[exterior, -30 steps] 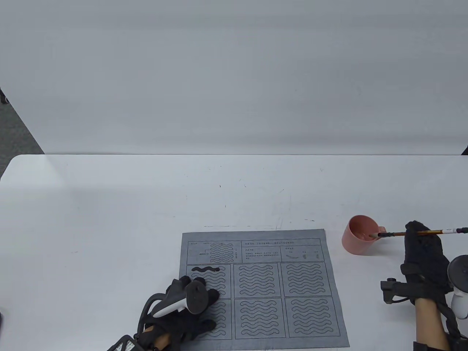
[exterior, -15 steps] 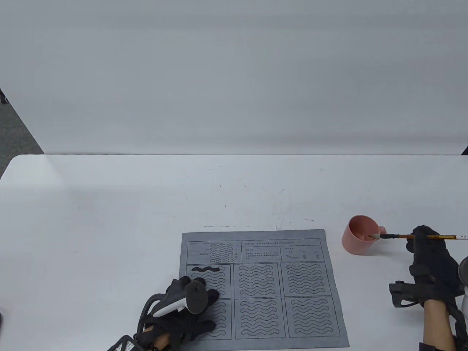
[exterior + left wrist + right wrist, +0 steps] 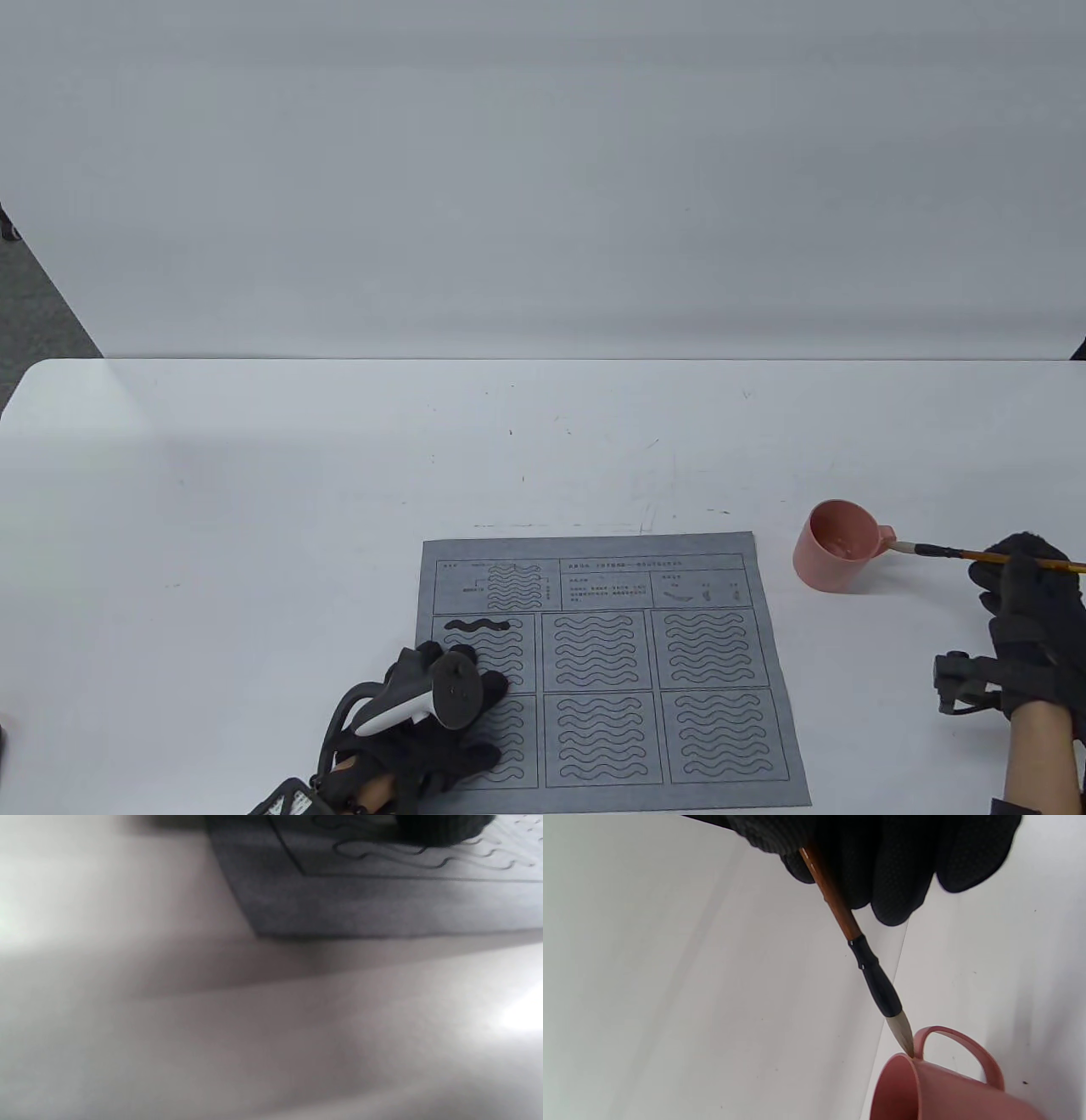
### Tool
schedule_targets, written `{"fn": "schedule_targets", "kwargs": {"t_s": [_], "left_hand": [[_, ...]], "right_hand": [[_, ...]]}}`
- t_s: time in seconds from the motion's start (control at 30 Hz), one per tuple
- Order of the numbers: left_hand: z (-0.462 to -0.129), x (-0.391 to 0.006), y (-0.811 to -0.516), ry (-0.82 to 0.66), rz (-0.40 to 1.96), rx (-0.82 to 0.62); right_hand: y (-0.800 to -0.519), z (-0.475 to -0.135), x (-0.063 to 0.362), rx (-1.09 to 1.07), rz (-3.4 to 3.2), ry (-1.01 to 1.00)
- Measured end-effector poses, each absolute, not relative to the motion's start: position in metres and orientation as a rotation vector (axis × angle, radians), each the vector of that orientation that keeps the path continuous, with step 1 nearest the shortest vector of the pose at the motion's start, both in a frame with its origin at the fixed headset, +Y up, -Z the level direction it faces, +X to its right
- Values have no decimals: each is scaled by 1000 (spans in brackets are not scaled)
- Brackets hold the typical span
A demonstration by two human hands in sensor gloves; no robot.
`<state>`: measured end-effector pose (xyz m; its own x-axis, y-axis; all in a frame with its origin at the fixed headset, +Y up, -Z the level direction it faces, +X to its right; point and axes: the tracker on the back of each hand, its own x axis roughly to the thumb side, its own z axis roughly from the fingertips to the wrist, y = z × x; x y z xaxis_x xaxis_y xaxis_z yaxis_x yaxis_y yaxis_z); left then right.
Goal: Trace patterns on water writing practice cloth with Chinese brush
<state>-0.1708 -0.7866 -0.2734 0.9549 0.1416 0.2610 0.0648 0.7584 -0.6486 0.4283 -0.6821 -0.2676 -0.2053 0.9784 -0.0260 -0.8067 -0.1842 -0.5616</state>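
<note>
- R hand (image 3: 1031, 628): fingers (image 3: 899, 878) grasping the brush (image 3: 988, 557) by its brown shaft, well back from the tip; shaft lies nearly level, pointing left at the cup (image 3: 836, 545).
- Brush tip (image 3: 901, 1035): at the cup rim, by the handle, in R wrist view; touching or just clear, cannot tell. Judged purpose: wiping off excess water after loading, so strokes do not flood the cloth.
- Cup: pink, on the worktop (image 3: 254, 475) right of the cloth (image 3: 607, 671), near but apart, within the brush hand's reach. Water level not discernible.
- L hand (image 3: 424, 722): rests on the cloth's near-left corner, fingers laid flat and holding nothing; probably pins the cloth against sliding under the brush.
- Cloth: grey, flat at the worktop's near edge; six panels of wave outlines below a printed header. One wave, top of upper-left panel, is filled black; the rest read as bare outlines, so task judged at an early stage.
- Hidden/unclear: L hand covers parts of both left panels; header text too small to read; L wrist view blurred, shows only the cloth corner (image 3: 339, 908) and a dark glove edge; brush end cut off at right frame edge.
</note>
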Motion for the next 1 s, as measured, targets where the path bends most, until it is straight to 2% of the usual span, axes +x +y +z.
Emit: {"fn": "schedule_targets", "kwargs": {"t_s": [0.17,0.37,0.8,1.0], "left_hand": [[-273,-171,-787,-305,42,-714],[-273,-171,-787,-305,41,-715],[-273,-170,-788,-307,39,-715],[-273,-170,-788,-307,39,-715]], "right_hand": [[-684,-272,418,-411,1603,-515],[-679,-273,409,-496,1950,-615],[-681,-265,427,-614,1932,-636],[-674,-264,425,-564,1920,-642]]}}
